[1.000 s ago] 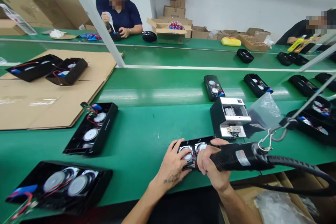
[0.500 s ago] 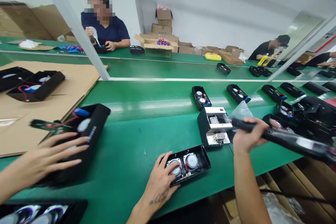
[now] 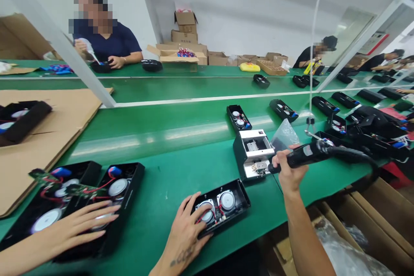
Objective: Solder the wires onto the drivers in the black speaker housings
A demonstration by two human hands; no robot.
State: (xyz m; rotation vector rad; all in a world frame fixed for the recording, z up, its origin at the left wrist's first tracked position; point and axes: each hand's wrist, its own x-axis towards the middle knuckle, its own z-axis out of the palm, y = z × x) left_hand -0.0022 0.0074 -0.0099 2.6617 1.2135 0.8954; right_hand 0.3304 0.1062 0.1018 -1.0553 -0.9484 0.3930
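Note:
My left hand [image 3: 189, 230] grips the near left end of a black speaker housing [image 3: 241, 198], its fingers reaching over the rim onto one of two round speakers. Thin red wires run between the speakers. My right hand [image 3: 291, 172] is wrapped round a black electric screwdriver [image 3: 307, 154], whose cable trails off to the right. The front end of this tool points left and down at the silver pick-up part of a black and white screw feeder [image 3: 254, 155]. Whether the tip touches it, I cannot tell. A clear plastic bag [image 3: 286, 136] stands behind my right hand.
At left, another person's hand [image 3: 87, 226] rests on a wired housing [image 3: 129, 198] beside a similar one. Cardboard [image 3: 64, 125] lies farther back. More housings [image 3: 283, 110] line the green bench, with a pile at right. A thin hanging line [image 3: 312, 51] ends near my screwdriver. Open cartons [image 3: 371, 220] stand below.
My right hand has lowered the screwdriver and brought its front end to the screw feeder. The other person's housing has come down beside another one. My left hand keeps its hold.

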